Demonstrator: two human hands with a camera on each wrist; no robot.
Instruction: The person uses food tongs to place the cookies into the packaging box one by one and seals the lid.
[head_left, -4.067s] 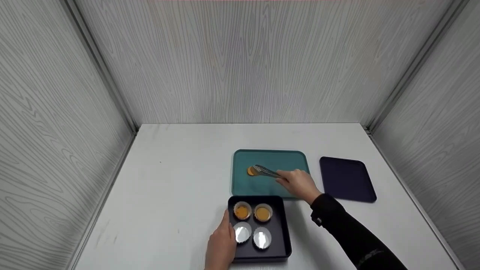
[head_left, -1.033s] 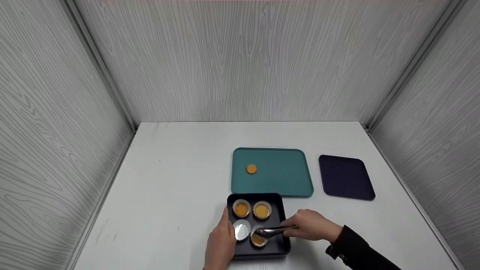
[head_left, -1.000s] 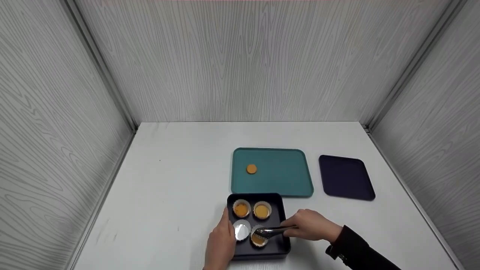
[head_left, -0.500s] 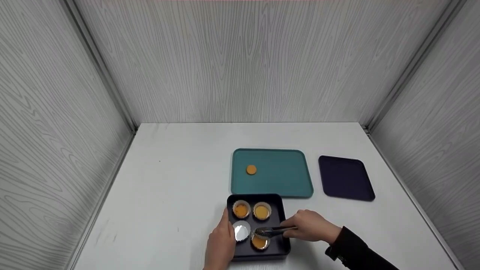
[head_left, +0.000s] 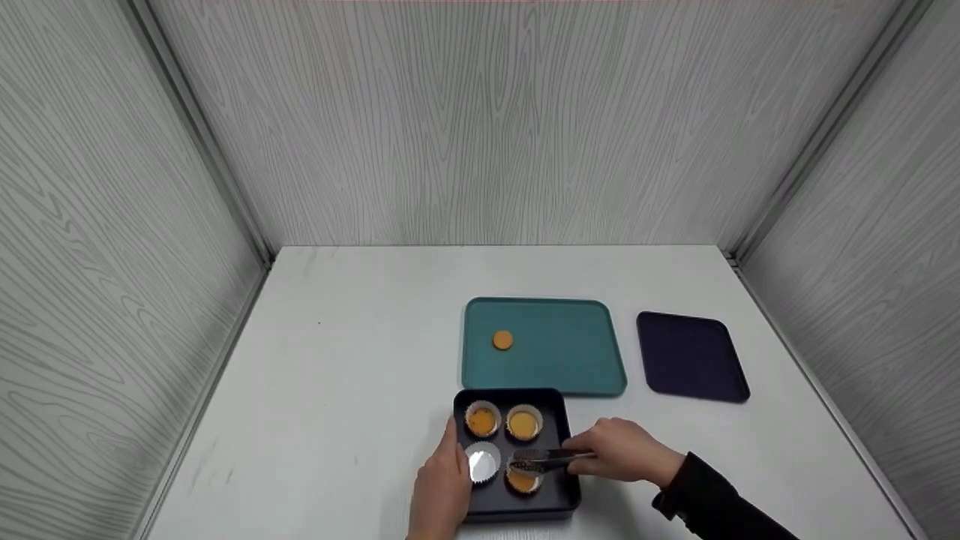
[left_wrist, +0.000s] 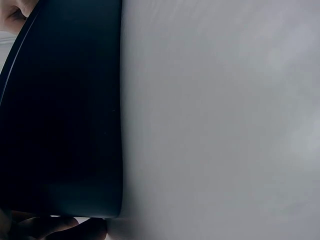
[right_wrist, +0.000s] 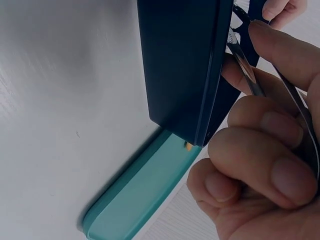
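In the head view, a dark square baking pan [head_left: 553,480] holds several white cupcake liners. My left hand [head_left: 441,484] grips the pan's left wall; its fingertips show dimly past the pan's end in the left wrist view. My right hand [head_left: 619,450] holds metal tongs [head_left: 551,459] over the front-right liner [head_left: 537,489], their tips spread slightly apart with nothing visible between them. An orange disc [head_left: 520,482], like a cookie, lies in that liner, partly hidden by the tongs. The back-left liner [head_left: 483,403] and back-right liner [head_left: 525,407] hold similar discs; the front-left liner [head_left: 482,463] shows only its shiny bottom.
Behind the pan lies a teal tray [head_left: 562,345] with one orange disc [head_left: 502,340] on its left half. To its right is a flat dark purple tray [head_left: 694,356]. Grey wood-grain walls enclose the white table [head_left: 337,360] on the left, right and back.
Since the earliest frame, the tongs have come from the teal tray to the pan, and the front-right liner has gained a disc. Lately the tong tips have spread and lifted slightly.
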